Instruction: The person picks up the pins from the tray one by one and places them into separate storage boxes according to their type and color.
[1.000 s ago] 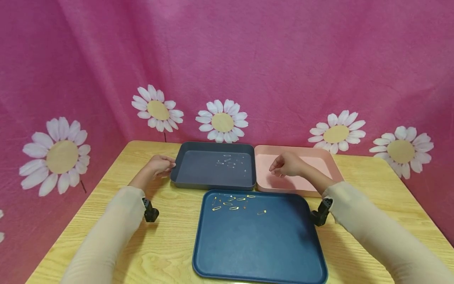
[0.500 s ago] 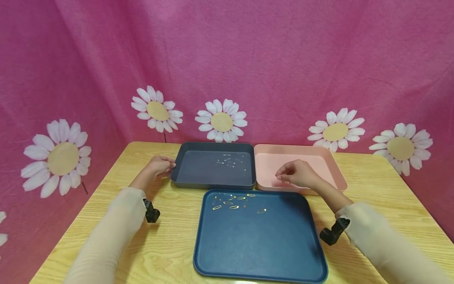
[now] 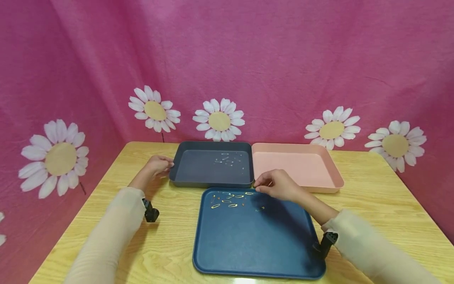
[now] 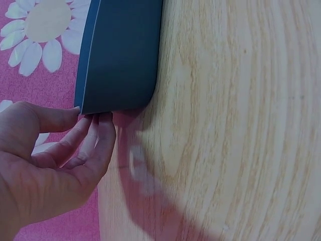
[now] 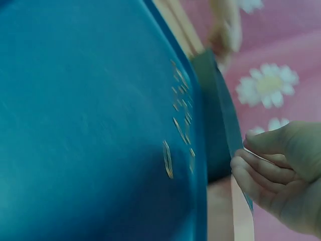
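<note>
My left hand [image 3: 157, 165] holds the left edge of the dark grey tray [image 3: 193, 169]. In the left wrist view the thumb sits at the rim and the curled fingers [image 4: 103, 138] lie against the outer wall. My right hand [image 3: 278, 183] hovers over the far edge of the blue tray [image 3: 252, 240], near where the grey and pink trays meet. Its fingers are loosely bent, with a gap to the thumb and nothing seen between. Several gold safety pins [image 3: 232, 205] are scattered in the blue tray's far left part. Several silvery pins [image 3: 218, 161] lie in the grey tray.
A pink tray [image 3: 305, 165] stands against the grey tray's right side. All the trays are on a wooden table [image 3: 170, 236]. Behind it hangs a pink cloth [image 3: 276, 71] printed with daisies.
My right hand has left the space over the pink tray and come left and nearer, to the blue tray's far edge. The left hand has stayed at the grey tray.
</note>
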`<state>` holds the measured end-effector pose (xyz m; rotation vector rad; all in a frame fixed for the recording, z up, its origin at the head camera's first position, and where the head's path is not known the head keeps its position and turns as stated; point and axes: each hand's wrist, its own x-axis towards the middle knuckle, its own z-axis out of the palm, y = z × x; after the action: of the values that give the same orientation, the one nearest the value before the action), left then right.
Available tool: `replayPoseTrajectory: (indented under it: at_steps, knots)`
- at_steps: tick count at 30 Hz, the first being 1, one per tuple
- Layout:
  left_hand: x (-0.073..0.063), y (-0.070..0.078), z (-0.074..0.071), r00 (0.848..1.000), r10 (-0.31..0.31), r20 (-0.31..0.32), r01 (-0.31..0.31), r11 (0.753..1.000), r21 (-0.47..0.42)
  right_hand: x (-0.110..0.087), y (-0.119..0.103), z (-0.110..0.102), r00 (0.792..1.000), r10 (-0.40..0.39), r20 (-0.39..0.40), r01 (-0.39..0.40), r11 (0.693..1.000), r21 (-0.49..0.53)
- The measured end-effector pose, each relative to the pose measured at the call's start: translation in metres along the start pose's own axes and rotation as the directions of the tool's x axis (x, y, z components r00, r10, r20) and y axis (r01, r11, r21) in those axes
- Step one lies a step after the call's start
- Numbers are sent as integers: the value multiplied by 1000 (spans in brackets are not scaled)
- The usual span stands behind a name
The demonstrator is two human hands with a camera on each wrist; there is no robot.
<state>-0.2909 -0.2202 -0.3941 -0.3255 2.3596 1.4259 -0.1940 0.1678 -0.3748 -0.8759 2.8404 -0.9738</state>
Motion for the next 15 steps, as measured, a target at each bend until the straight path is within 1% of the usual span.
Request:
replayPoseTrajectory:
  at_steps: [2, 5, 9, 12, 15]
  knots:
    - [-1, 0, -1, 1000, 0, 8, 0, 1000, 6, 3, -11, 9, 998, -47, 52, 48, 998, -27]
    - [-2, -1, -3, 1000, -5, 10, 5, 1000, 13, 9, -26, 22, 982, -123, 144, 137, 986, -98]
    - [-2, -1, -3, 1000, -16, 2, 16, 1000, 3, 20, -39, 35, 948, -213, 235, 263, 942, -206]
    - [-2, 0, -2, 1000, -18, 10, 18, 1000, -1, 29, -44, 42, 934, -225, 279, 296, 923, -246]
    - [-2, 1, -2, 1000, -15, 19, 14, 1000, 4, 37, -48, 47, 924, -195, 330, 285, 925, -252]
